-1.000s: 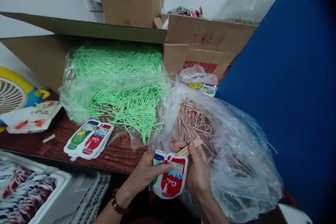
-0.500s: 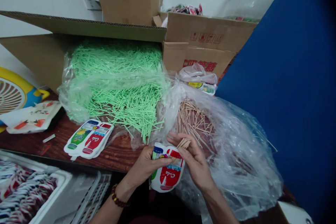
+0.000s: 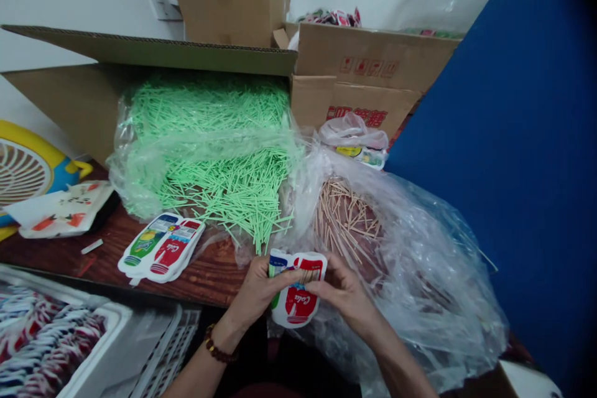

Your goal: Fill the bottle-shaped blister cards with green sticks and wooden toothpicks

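A bottle-shaped cola packet (image 3: 298,314), printed red and green on white, is upright between my hands at the table's front edge. My left hand (image 3: 259,289) pinches its left side, thumb across the front. On the right edge my right hand (image 3: 347,295) grips the same packet, thumb in front and fingers partly hidden behind. Thin brown sticks (image 3: 310,276) show at the packet's upper front, near both thumbs; whether they are inside it I cannot tell. More brown sticks (image 3: 345,217) lie loose in a clear plastic bag (image 3: 420,273) just beyond my right hand.
Light green sticks (image 3: 224,180) spill from a bagged heap in an open cardboard box (image 3: 56,93). Left of my hands lies a stack of similar packets (image 3: 161,247). A white foam box (image 3: 112,329) holds many packets at lower left. A blue panel (image 3: 504,137) rises on the right.
My right hand, earlier holding a bunch of brown sticks beside the packet's top, now grips the packet's right edge. The sticks now show against the packet's front, and the packet has risen slightly.
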### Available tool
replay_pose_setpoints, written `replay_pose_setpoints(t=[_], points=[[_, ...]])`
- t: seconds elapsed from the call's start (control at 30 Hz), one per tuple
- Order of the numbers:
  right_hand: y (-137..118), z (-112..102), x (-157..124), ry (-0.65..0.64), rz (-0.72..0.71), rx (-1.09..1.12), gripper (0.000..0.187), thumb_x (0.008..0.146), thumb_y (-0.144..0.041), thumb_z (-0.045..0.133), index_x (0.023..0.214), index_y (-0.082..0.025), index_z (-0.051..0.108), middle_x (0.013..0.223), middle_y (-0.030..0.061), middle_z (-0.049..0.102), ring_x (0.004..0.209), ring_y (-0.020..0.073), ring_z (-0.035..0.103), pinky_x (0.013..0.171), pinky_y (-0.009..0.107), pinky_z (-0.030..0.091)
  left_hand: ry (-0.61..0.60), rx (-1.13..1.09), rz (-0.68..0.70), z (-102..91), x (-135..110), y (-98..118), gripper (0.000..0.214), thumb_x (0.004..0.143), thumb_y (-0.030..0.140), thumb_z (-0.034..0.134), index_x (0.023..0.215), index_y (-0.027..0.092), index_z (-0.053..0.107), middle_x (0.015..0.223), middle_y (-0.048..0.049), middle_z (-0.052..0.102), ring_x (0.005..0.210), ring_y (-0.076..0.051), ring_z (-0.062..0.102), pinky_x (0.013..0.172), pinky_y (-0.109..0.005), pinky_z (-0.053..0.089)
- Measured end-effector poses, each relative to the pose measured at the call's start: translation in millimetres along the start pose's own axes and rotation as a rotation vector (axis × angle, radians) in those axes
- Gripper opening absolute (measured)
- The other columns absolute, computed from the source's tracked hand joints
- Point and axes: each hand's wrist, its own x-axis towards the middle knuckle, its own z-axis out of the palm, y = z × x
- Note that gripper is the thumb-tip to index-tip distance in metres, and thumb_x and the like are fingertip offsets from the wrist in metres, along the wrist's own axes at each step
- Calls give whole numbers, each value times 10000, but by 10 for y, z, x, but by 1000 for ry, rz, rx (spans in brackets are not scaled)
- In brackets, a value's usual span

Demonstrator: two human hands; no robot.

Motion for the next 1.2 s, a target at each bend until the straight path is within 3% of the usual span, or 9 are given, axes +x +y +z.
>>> replay_pose_setpoints(t=[0.13,0.33,0.57,0.8,0.97,1.07,1.2], points=[[58,40,10,-1,66,104,310,697,-272,763,985,-194,678,905,9,727,785,154,662,753,270,519,34,-37,17,6,6,6,186,683,256,784,788,130,697,728,5,706,634,-122,615,628,-221,493],[22,31,31,39,49,110,318,689,-298,767,972,-185,677,900,22,732,777,172,669,732,289,529,7,-55,-32,-46,5,63,387,639,223,817,987,156,662,853,-11,729,750,-143,647,707,-235,520],[128,10,66,106,6,44,221,668,-304,785,795,-162,675,757,5,707,671,136,623,648,244,495,-18,-3,-33,-1,19,102,200,696,235,774,848,127,703,765,-12,726,673,-127,636,657,-217,507],[184,3,62,102,-40,-39,182,709,-312,757,726,-164,653,694,-14,666,631,114,584,602,220,464,3,2,-2,5,22,131,191,692,238,772,848,140,722,789,-18,738,697,-142,650,681,-230,516],[99,34,64,58,-65,-3,231,707,-320,753,892,-196,694,794,0,709,701,151,634,658,258,508,0,181,67,39,46,98,200,729,288,731,850,130,708,744,-22,722,662,-156,639,630,-231,506],[-40,-90,-8,95,-107,-116,237,749,-330,708,946,-200,716,814,21,724,717,185,656,658,286,524,21,318,187,62,84,20,225,730,301,726,899,163,675,773,-3,703,706,-164,628,643,-226,499],[-275,-538,-179,341,-217,-328,182,754,-329,690,868,-197,743,858,43,737,799,224,664,732,314,518,-3,494,339,100,134,-35,117,803,297,647,861,197,664,815,-2,680,787,-169,621,739,-231,475]])
